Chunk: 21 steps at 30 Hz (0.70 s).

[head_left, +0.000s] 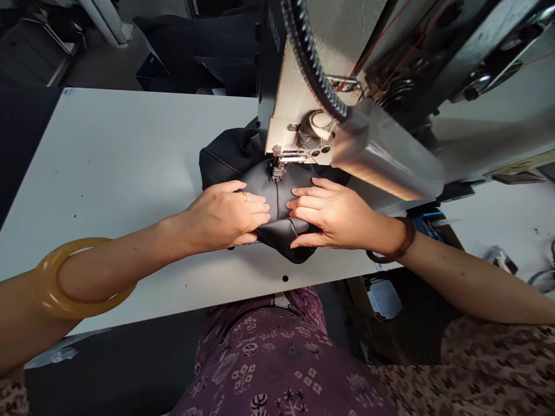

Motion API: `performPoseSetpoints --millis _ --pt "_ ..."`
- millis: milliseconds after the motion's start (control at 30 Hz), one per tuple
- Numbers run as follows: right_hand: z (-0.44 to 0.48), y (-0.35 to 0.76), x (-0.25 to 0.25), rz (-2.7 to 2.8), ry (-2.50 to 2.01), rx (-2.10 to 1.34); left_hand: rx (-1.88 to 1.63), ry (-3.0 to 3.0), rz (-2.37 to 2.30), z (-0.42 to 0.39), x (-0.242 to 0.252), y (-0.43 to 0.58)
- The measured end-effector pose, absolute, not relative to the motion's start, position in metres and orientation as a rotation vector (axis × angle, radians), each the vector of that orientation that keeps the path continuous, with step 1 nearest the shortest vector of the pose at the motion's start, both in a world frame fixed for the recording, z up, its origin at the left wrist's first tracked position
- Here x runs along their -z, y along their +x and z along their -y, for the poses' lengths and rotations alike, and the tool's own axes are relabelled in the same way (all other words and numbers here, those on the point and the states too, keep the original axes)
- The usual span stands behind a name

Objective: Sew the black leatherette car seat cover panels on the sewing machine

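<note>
A dark, smooth leather-like piece [255, 173] with stitched seams lies under the presser foot [276, 170] of a sewing machine. A seam line runs from the foot toward me. My left hand [228, 214], with a ring on one finger, grips the piece left of this seam, its fingers bent over the material. To the right of the seam, my right hand [333, 214] has its fingers on top and its thumb apart, nearer me, with a raised fold of the piece between them. The needle tip and the underside of the piece are hidden.
The sewing machine head [299, 98] rises close above the hands, with a clear plastic guard [385, 150] at its right. White tabletop [108, 167] extends left. Dark material [212, 49] hangs behind it. Below right is a box with a pale plastic container [385, 299].
</note>
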State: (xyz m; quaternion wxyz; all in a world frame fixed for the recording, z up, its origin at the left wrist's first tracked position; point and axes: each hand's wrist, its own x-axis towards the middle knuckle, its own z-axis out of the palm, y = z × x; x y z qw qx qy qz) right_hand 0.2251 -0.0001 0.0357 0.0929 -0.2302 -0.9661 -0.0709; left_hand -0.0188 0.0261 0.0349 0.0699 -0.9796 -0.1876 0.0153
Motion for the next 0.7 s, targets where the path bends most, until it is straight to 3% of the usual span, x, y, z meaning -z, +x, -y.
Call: performPoseSetpoints --millis 467,700 --pt "-0.021 0.218 -0.041 2.785 -0.948 0.098 0.115 -2.905 0.698 -0.063 -0.034 -0.028" --pt "-0.026 0.219 -0.041 2.762 -1.006 -0.026 0.007 -2.861 0.823 -0.066 -0.040 -0.024"
